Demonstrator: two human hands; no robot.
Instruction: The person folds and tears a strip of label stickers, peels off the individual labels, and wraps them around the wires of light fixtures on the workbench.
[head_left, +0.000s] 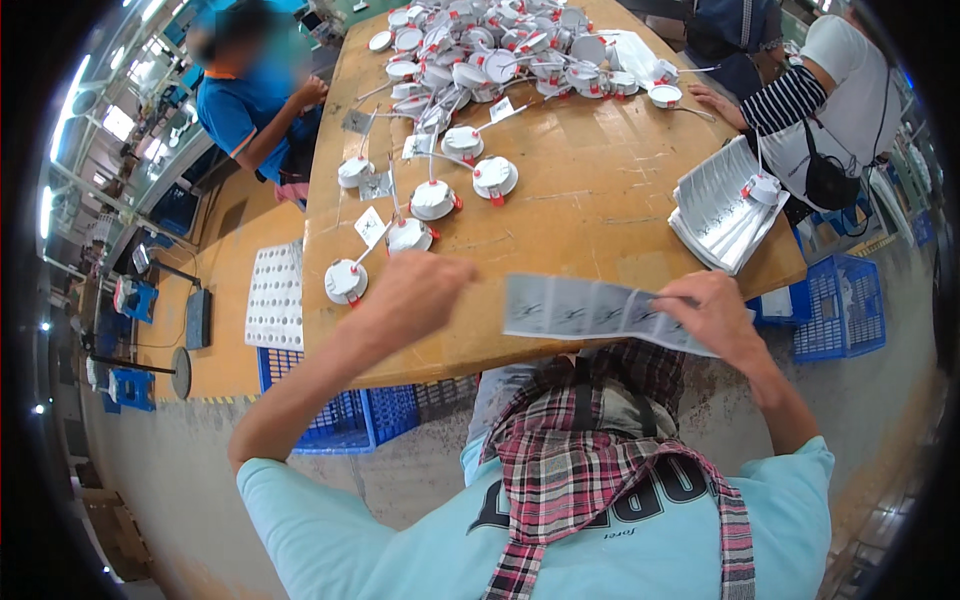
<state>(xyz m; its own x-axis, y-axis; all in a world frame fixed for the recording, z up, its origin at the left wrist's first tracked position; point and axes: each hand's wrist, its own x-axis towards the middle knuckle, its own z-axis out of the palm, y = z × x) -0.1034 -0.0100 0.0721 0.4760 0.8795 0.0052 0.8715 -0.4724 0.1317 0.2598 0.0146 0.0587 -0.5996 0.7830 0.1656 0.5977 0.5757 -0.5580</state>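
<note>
Ok, label strip (575, 308) in R fingers (702, 292), extending L.

I wear a light aqua short-sleeved T-shirt (360, 545) with bold dark lettering (655, 493) across the chest and smaller print nearby. Over it lies my pink, black and white plaid apron (575, 455), with matching shoulder straps (737, 530). My left hand (428, 292) and right hand (714, 318) are bare.

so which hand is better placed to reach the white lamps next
Probably left: the left hand is beside the white lamps, while the right hand is farther off, holding the printed strip.
</note>
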